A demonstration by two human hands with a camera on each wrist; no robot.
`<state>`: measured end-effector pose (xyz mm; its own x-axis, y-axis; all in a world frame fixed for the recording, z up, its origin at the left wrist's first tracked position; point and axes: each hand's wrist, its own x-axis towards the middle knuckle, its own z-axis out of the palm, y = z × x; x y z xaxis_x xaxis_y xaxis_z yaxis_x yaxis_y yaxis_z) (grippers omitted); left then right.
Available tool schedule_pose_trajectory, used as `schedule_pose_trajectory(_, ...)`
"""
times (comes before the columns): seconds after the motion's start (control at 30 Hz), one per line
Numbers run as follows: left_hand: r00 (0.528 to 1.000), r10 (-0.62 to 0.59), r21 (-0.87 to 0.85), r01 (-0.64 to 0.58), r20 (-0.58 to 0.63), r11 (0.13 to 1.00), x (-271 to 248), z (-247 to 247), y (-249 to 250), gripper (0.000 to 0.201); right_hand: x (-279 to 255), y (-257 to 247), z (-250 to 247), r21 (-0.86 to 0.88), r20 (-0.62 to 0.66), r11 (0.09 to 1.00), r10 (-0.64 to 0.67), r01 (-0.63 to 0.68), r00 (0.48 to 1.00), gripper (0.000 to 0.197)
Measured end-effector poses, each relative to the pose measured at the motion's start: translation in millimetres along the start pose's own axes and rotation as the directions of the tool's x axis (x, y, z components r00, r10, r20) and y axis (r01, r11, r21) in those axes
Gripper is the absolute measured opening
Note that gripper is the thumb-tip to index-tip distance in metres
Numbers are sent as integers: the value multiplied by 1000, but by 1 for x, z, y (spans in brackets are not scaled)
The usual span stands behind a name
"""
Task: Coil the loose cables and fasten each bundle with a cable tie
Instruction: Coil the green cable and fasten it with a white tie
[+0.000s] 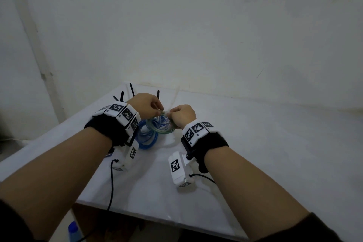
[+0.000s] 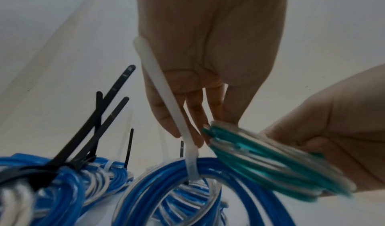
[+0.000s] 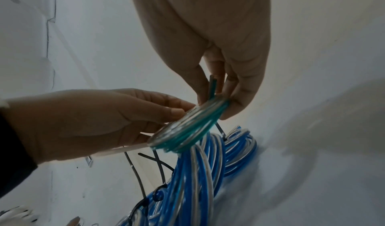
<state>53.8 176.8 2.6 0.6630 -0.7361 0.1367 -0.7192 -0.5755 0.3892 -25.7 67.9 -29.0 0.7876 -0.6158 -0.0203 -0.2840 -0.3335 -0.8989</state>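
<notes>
A small coil of green and clear cable (image 1: 161, 126) hangs just above the white table (image 1: 265, 143), held between both hands. My left hand (image 1: 157, 111) pinches its upper left rim, thumb on top (image 3: 175, 112). My right hand (image 1: 173, 113) pinches the rim from the other side (image 3: 216, 101), where a short green cable end (image 3: 213, 84) sticks up between its fingers. A white cable tie (image 2: 164, 87) runs along the left hand's fingers (image 2: 166, 124) down to a blue coil; I cannot tell whether the hand grips it. The green coil (image 2: 270, 162) has no tie showing.
Blue and clear cable coils (image 1: 147, 136) lie on the table under the hands, bound with black ties whose tails (image 1: 130, 88) stick up. The wall stands close behind. The table's front edge is near me, a blue bottle cap (image 1: 73, 229) below it. Black cords (image 1: 112, 182) hang from the wrist cameras.
</notes>
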Motion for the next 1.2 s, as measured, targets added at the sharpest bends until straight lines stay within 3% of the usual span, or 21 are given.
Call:
schedule_pose_trajectory(0.1,999,37,39,-36,-16,999,1,-3,10,18,1,1,-8,19,-21,1000,-13,13,1000,32)
schedule_pose_trajectory(0.27,993,67,111,-56,-101,992,-3,-4,26,11,-9,2,-22,66,-63,996,-49,53,997,26)
schedule_pose_trajectory(0.43,998,50,281,-37,-39,959,-20,-8,32,12,-31,5,-19,31,-32,997,-66,67,997,25)
schedule_pose_trajectory(0.67,1000,24,531,-12,-14,847,-38,-6,22,17,-47,13,11,-52,35,996,-72,73,997,30)
schedule_pose_trajectory(0.83,1000,3,575,5,-13,818,-44,1,11,21,-47,13,25,-94,48,993,-72,76,996,15)
schedule_pose_trajectory(1.0,999,35,599,-25,-5,800,-43,2,6,20,-42,12,29,-147,39,986,-79,83,996,18)
schedule_pose_trajectory(1.2,995,97,525,-83,0,847,-36,-1,6,8,-41,8,22,-208,73,976,-54,68,996,22)
